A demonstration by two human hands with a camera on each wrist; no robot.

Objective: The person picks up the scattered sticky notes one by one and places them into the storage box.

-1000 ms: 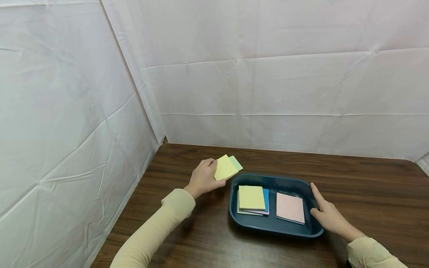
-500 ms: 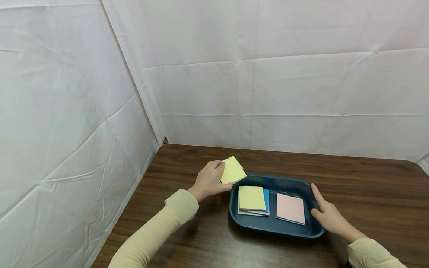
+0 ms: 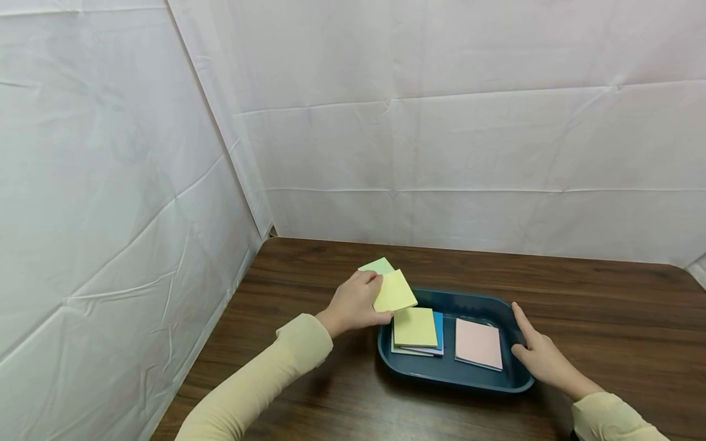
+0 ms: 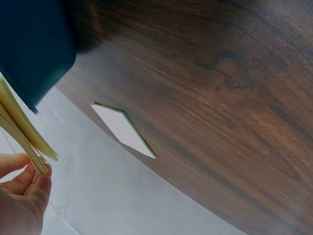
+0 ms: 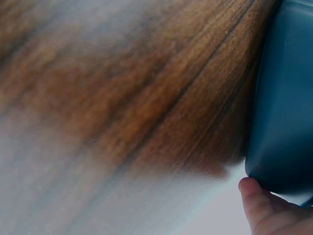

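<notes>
My left hand pinches a yellow sticky-note pad and holds it above the near-left corner of a dark blue tray. In the left wrist view the yellow pad shows edge-on above my fingers. A green pad lies flat on the table just behind the hand. Inside the tray, a yellow pad tops a stack with a blue one, and a pink pad lies to its right. My right hand rests against the tray's right rim with its fingers straight.
The tray stands on a dark wooden table enclosed by white sheet walls at the back and left. In the right wrist view my thumb touches the tray's outer wall. The green pad lies beyond the tray corner.
My left hand has carried the yellow pad right and nearer, from over the table to the tray's left corner, uncovering the green pad. The right hand has stayed still.
</notes>
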